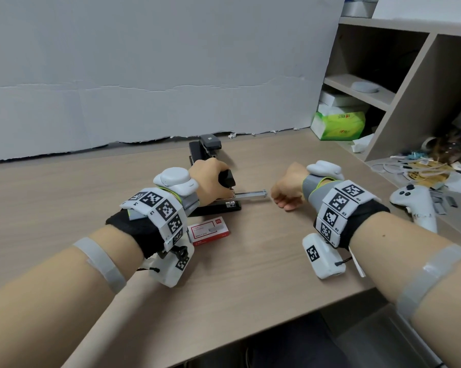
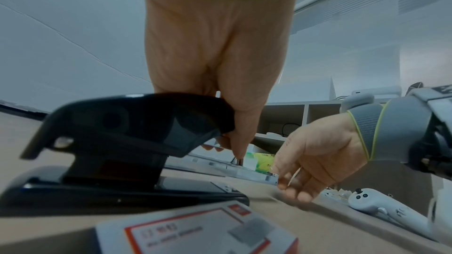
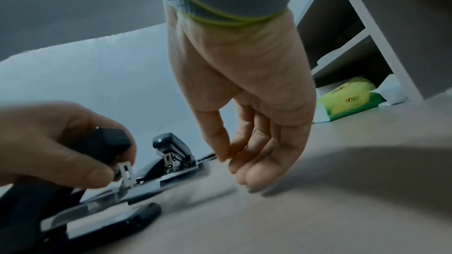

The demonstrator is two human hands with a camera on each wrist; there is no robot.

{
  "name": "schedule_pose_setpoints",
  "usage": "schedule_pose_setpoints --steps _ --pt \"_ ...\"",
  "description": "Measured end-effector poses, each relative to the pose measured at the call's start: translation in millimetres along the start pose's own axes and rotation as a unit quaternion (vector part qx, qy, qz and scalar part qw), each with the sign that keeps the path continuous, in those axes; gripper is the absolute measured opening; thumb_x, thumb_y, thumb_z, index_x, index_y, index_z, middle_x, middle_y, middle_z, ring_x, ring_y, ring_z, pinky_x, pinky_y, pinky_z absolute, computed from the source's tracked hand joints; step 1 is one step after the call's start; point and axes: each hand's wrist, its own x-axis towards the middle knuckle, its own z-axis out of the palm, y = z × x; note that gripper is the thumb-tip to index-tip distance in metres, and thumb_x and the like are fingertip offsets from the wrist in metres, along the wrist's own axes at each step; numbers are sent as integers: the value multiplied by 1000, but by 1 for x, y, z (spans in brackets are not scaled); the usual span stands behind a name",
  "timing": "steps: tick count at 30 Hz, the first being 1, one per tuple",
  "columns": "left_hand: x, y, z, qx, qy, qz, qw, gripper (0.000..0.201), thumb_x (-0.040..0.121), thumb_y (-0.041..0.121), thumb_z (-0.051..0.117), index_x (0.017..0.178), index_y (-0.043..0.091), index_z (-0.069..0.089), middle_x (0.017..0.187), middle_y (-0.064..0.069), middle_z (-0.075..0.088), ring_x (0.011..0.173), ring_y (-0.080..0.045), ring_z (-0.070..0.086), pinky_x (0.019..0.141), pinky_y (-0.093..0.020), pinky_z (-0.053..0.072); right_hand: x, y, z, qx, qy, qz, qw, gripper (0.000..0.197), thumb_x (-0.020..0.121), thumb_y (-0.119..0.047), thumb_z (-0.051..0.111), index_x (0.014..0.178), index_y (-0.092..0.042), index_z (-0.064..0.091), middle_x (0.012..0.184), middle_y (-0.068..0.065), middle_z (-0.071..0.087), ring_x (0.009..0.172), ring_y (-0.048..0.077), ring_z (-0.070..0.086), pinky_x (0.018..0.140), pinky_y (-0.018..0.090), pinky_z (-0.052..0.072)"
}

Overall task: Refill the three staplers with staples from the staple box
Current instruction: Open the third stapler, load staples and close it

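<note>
My left hand [image 1: 210,179] grips the raised top of a black stapler [image 1: 228,179] standing mid-desk. Its metal staple tray [image 1: 250,194] sticks out to the right. My right hand [image 1: 286,193] hovers just off the tray's end, thumb and forefinger tips touching in the right wrist view [image 3: 226,155]. A thin pale sliver shows between its fingers [image 2: 294,176]; I cannot tell whether it holds anything. The red-and-white staple box [image 1: 209,231] lies flat just in front of the stapler. Other dark staplers [image 1: 208,146] sit behind, near the wall.
A white game controller [image 1: 415,205] lies to the right of my right wrist. A shelf unit [image 1: 383,75] stands at the back right, with a green tissue pack [image 1: 338,126] at its foot. Papers and cables [image 1: 423,166] are heaped beside the shelf unit.
</note>
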Motion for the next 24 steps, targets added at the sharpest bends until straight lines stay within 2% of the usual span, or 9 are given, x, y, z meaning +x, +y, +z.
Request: schedule_pose_setpoints --steps 5,11,14,16,18,21,24 --pt "-1 1 0 2 -4 -4 1000 15 79 22 73 86 11 65 86 -1 64 80 -22 59 68 -28 45 0 3 -2 0 -14 -12 1000 12 87 -3 61 76 1 60 72 14 62 57 23 59 45 28 51" --pt "1 1 -1 11 -9 -10 1000 15 79 24 73 81 17 60 82 1 61 77 -21 56 66 -25 41 -5 14 -4 -13 -53 -7 998 15 87 -8 64 73 -7 59 65 7 61 55 18 57 42 20 44" --pt "1 0 0 20 -10 -10 1000 17 78 26 74 83 15 61 84 0 62 78 -22 57 66 -26 41 -6 15 -4 1 -56 -5 998 13 94 -4 54 81 -2 58 69 11 63 59 20 61 46 25 48" --pt "1 -2 -1 19 -18 -7 1000 25 77 30 76 91 13 64 89 0 64 83 -22 59 70 -29 46 -9 11 -4 19 -34 -18 999 12 95 2 45 91 1 56 72 15 62 59 24 60 49 29 49" --pt "1 -6 -5 -8 -26 -1 1000 37 76 36 78 107 19 65 100 3 62 92 -20 59 78 -29 47 -11 5 -3 42 -13 -38 998 15 94 3 40 96 1 55 71 16 59 56 25 55 46 26 45" --pt "-3 -16 -14 -27 -25 3 999 55 77 40 77 127 27 58 110 5 55 100 -17 55 86 -26 42 -19 -5 2 56 -19 -42 997 16 94 0 40 89 0 55 70 14 56 51 23 51 39 20 42" --pt "-9 -34 -19 -12 -52 -25 998 51 82 39 73 128 25 56 112 4 57 102 -20 58 86 -29 45 -18 -8 8 68 -8 -23 997 21 95 -4 37 81 -1 53 69 15 56 40 22 49 35 18 40"
